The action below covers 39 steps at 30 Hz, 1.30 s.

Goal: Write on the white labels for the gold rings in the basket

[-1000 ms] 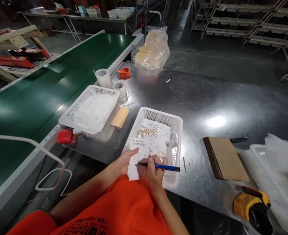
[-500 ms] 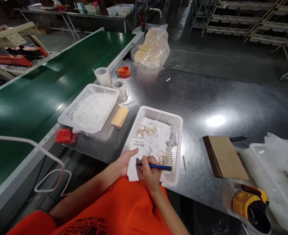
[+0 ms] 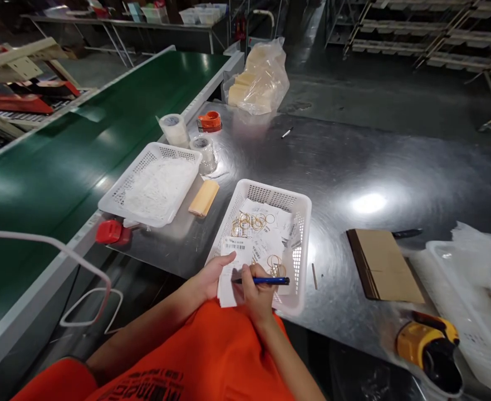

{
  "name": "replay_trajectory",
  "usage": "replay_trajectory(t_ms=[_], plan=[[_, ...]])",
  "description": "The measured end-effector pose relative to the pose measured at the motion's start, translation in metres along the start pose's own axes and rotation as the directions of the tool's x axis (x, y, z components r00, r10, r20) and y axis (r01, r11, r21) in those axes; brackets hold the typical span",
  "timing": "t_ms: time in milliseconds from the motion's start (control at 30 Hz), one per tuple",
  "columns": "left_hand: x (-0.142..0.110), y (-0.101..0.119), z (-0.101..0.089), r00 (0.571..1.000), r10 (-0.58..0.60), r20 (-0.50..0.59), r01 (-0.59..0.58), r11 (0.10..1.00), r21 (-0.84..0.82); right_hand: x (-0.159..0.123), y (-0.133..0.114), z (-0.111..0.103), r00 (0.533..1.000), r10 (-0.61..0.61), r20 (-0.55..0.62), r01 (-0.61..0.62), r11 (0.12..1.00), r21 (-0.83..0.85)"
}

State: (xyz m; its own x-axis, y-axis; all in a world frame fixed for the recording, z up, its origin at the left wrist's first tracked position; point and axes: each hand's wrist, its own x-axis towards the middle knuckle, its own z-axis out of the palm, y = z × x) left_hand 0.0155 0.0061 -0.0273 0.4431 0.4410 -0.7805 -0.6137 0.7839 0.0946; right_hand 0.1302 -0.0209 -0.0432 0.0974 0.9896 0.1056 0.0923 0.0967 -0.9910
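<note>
My left hand (image 3: 212, 277) is closed on a stack of white paper slips (image 3: 230, 289), its thumb lying across the top one, which has a barcode. A blue pen (image 3: 270, 280) is gripped in my right hand (image 3: 259, 295), with its tip on or just over the top slip. Both hands are at the near edge of a white perforated basket (image 3: 306, 234). Inside the basket lie more printed slips (image 3: 285, 223) and several tan rubber bands (image 3: 249, 224).
Left of the basket are a tan packet (image 3: 204, 198), a second white basket (image 3: 145, 153), tape rolls (image 3: 174, 131) and a red tape dispenser (image 3: 108, 231). Flat cardboard (image 3: 389, 267) and a yellow tape dispenser (image 3: 415, 341) are to the right. A green conveyor (image 3: 116, 117) runs along the left.
The pen in my right hand has shifted slightly, its back end a little further left and higher. My left hand keeps its hold on the slips.
</note>
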Motion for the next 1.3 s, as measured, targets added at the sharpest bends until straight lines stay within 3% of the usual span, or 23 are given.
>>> replay_trajectory(t_ms=[667,1300], plan=[[0.003,0.000,-0.005,1.000,0.007,-0.011,-0.007,0.999,0.047,0.003,-0.008,0.001,0.999,0.033,0.000,-0.033,0.999,-0.027],[0.006,-0.002,-0.011,1.000,-0.011,0.013,0.011,0.999,0.049,-0.003,0.003,0.003,1.000,0.005,0.015,-0.005,1.000,-0.008]])
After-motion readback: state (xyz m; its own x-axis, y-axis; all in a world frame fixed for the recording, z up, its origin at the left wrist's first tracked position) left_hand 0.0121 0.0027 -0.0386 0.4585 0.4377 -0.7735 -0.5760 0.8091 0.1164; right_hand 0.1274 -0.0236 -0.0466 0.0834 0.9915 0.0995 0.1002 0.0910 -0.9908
